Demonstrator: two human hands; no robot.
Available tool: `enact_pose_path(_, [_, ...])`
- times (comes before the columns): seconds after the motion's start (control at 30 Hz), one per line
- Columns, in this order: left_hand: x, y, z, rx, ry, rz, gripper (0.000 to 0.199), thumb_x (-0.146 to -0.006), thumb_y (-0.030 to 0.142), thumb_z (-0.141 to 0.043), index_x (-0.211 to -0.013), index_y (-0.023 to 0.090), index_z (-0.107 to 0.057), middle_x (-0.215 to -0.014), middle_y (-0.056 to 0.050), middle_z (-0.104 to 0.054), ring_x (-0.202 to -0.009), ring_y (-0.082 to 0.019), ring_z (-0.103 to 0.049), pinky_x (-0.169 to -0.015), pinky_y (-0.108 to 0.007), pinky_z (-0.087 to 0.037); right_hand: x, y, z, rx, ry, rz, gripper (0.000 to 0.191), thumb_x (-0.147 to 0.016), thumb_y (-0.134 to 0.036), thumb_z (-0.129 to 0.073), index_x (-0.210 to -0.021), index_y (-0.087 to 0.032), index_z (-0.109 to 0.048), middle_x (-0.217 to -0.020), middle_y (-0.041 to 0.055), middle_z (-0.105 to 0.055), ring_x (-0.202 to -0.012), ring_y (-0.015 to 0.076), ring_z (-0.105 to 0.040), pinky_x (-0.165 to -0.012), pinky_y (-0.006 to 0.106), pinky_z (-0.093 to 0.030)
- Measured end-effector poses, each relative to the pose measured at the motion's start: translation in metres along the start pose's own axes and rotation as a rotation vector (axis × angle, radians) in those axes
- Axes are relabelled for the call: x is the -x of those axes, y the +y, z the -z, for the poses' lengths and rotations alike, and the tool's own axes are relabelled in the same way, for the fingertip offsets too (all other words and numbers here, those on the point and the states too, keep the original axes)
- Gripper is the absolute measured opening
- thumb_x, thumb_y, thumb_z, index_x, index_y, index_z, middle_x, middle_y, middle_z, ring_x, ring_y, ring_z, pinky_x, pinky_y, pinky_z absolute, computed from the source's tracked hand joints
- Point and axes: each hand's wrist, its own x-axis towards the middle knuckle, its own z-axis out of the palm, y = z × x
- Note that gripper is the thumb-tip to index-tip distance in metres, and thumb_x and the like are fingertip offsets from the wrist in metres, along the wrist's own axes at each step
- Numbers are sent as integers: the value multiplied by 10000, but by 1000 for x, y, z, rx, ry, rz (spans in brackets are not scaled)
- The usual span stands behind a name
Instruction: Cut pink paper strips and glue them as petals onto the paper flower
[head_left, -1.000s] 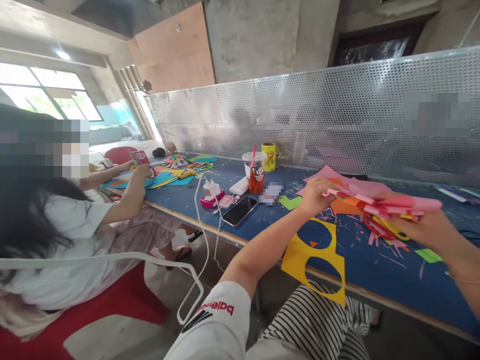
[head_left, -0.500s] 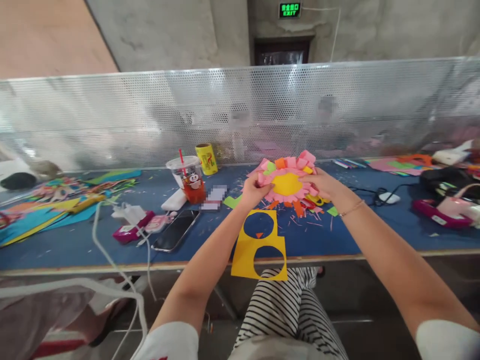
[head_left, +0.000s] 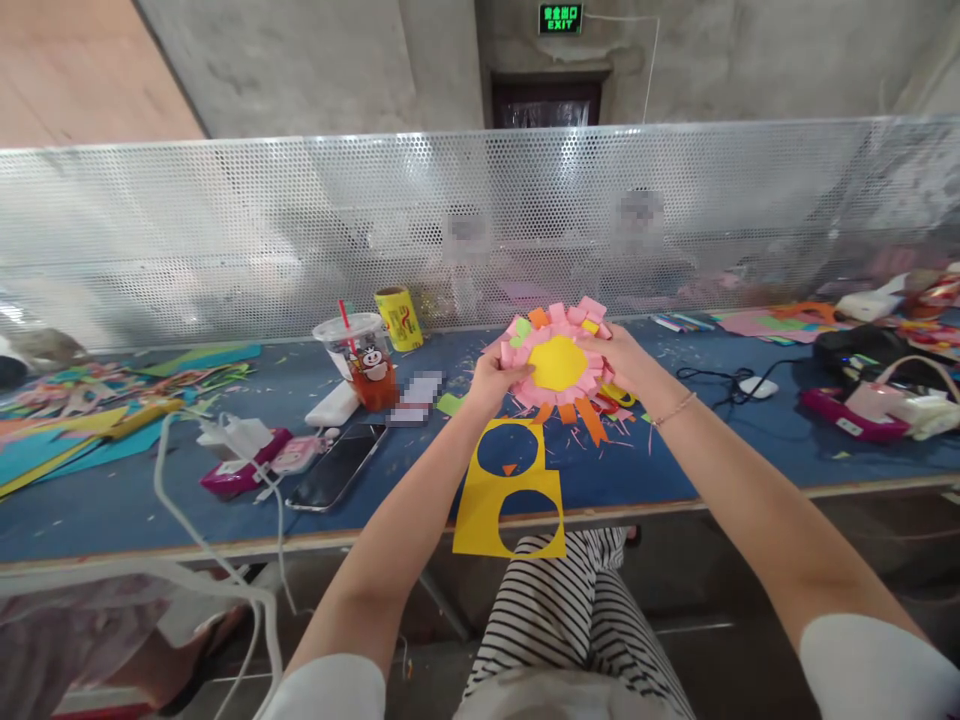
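Note:
Between my two hands I hold up a paper flower [head_left: 558,363] with a yellow round middle and pink petals, plus some orange, green and yellow strips. My left hand [head_left: 498,378] pinches its left edge, thumb on the front. On the right edge my right hand [head_left: 621,356] grips it, its fingertips partly behind the petals. Below the flower, a yellow sheet [head_left: 480,505] with two round holes hangs partly over the table edge. Something yellow, perhaps scissor handles [head_left: 619,397], shows beside my right hand. Thin paper scraps lie under the flower.
On the blue table [head_left: 420,470] stand a plastic cup [head_left: 369,375] with a red straw and a yellow roll [head_left: 400,318]. A phone [head_left: 337,468], power strip [head_left: 244,465] and cables lie left; a mouse [head_left: 757,387] lies right. A perforated metal divider [head_left: 300,220] runs behind.
The flower has tilted, so its yellow middle faces me more fully and looks rounder. Both hands still hold it. The whole view has shifted slightly.

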Motion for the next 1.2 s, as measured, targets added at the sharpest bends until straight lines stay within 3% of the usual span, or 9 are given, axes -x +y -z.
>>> enact_pose_path(0.1, [0,1,0,10,17,-25,353,-449,241,-805,-710,134,-594,-710,14,-640,-656,-128,-599,-655,-280,-496,-2,-3,6,-124,55,-105,347,-586,-386,-748,-834,-196,-599,-699,-9,-650,-684,170,-638,-710,344,-523])
enact_pose_path(0.2, [1,5,0,23,-13,-36,372,-456,253,-803,-748,139,-603,-742,11,-651,-681,-132,-604,-688,-294,-500,-4,-5,14,-178,106,-199,346,-658,-527,-659,-720,-199,-568,-582,-11,-600,-568,157,-598,-597,328,-520])
enact_pose_path(0.3, [2,9,-1,19,-39,-46,394,-469,266,-798,-792,140,-611,-765,4,-655,-696,-136,-602,-702,-303,-499,-5,-7,20,-193,128,-128,367,-653,-542,-657,-666,-191,-551,-568,-7,-584,-552,141,-581,-568,291,-503])
enact_pose_path(0.43, [3,10,0,-46,-36,-81,341,-496,263,-786,-754,136,-603,-713,22,-624,-642,-108,-568,-646,-263,-481,-2,-12,20,-16,194,-13,359,-579,-469,-745,-640,-169,-558,-574,-4,-582,-515,109,-546,-503,229,-442])
enact_pose_path(0.7, [3,9,2,-141,-20,-89,306,-506,257,-780,-713,134,-592,-659,43,-595,-614,-94,-550,-607,-232,-464,3,-16,24,409,278,115,341,-667,-486,-659,-641,-159,-566,-574,1,-581,-571,123,-539,-490,218,-389])
enact_pose_path(0.8, [4,11,0,-24,-45,1,338,-491,222,-786,-758,135,-599,-730,12,-646,-682,-132,-607,-671,-273,-499,1,-12,25,348,245,94,320,-680,-471,-651,-652,-163,-571,-596,2,-598,-566,123,-550,-504,225,-402])
enact_pose_path(1.0, [1,14,6,249,-190,286,424,-565,157,-745,-970,137,-619,-1025,-102,-671,-955,-231,-634,-877,-361,-495,-11,15,30,-106,108,-70,339,-698,-507,-625,-743,-172,-597,-666,17,-631,-619,153,-598,-589,271,-478])
enact_pose_path(1.1, [-3,7,11,222,-175,407,421,-591,156,-736,-992,146,-609,-1038,-107,-662,-911,-217,-648,-818,-345,-528,-14,36,33,-235,-8,-203,440,-750,-590,-520,-868,-177,-615,-790,67,-673,-772,209,-638,-686,327,-513])
enact_pose_path(1.2, [-5,-2,15,88,-98,463,448,-575,159,-754,-994,161,-597,-1004,-93,-666,-795,-193,-660,-674,-314,-555,-14,60,35,-297,-30,-246,465,-772,-608,-468,-914,-187,-607,-814,74,-675,-794,214,-640,-706,344,-524])
